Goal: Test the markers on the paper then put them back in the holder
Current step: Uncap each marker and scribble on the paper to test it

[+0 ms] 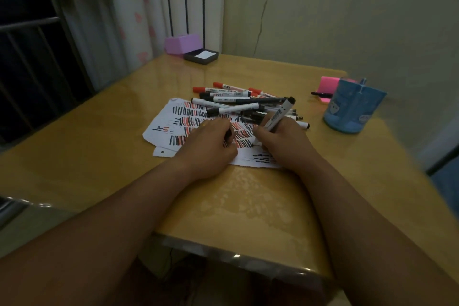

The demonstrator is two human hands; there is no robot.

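White marker (278, 117) in right hand (285, 141) (tip down), tilted up-right.

Glossy wooden table (248, 206), paper (173, 122), markers (233, 97), blue holder (352, 109), purple box (182, 43)

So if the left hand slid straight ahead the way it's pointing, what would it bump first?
Probably the pile of markers lying across the far part of the paper. The left hand points that way, holding a dark cap, though depth is hard to judge.
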